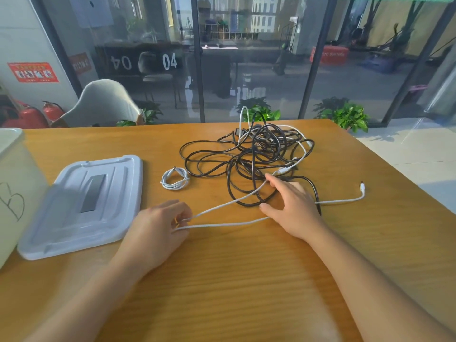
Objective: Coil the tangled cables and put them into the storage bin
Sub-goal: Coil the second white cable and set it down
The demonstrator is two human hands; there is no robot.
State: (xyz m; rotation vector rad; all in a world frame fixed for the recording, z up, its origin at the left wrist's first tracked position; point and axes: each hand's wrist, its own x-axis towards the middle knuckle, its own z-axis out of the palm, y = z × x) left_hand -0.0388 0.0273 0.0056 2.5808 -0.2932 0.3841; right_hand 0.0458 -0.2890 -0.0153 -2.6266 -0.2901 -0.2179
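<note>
Head view: storage bin (14, 183), contents hidden.

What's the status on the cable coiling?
Left hand pinches white cable loop; right hand open on it. One white coil done. Black tangle snags it.

There were two hands (158, 228), one coiled white cable (174, 179), one tangled heap (251, 154), one lid (84, 203), and one bin (12, 183).
</note>
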